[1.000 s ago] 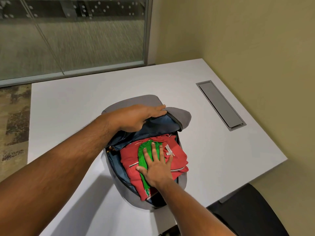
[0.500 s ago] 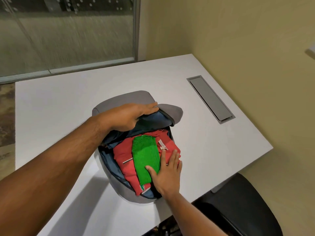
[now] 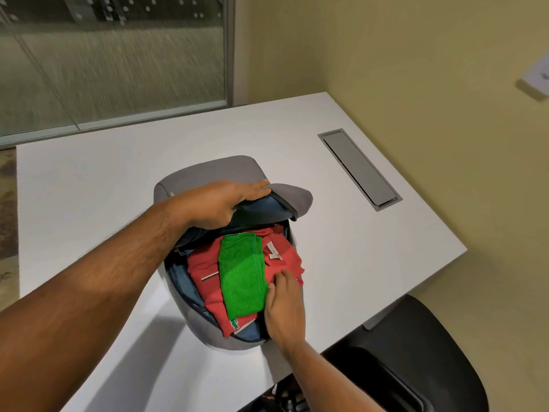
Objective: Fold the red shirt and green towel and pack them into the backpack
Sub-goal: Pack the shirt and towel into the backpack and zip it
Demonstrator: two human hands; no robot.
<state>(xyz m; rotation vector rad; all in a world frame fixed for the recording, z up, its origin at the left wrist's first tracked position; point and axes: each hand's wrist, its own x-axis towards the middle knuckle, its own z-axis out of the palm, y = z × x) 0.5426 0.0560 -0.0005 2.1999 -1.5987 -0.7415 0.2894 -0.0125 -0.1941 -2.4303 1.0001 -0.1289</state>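
Note:
A grey backpack (image 3: 214,171) with a blue lining lies open on the white table (image 3: 89,185). Inside it sits the folded red shirt (image 3: 205,263), and the folded green towel (image 3: 242,272) rests on top of the shirt. My left hand (image 3: 214,203) grips the backpack's top flap and holds it up. My right hand (image 3: 285,307) lies at the right side of the opening, fingers curled against the shirt's right edge, just beside the towel.
A grey cable hatch (image 3: 359,168) is set into the table at the right. A black chair (image 3: 416,361) stands at the table's near right corner. A beige wall runs along the right, a glass partition (image 3: 113,55) behind the table.
My right hand slid off the top of the green towel to the right side of the shirt, uncovering the towel. The left hand kept its hold on the flap.

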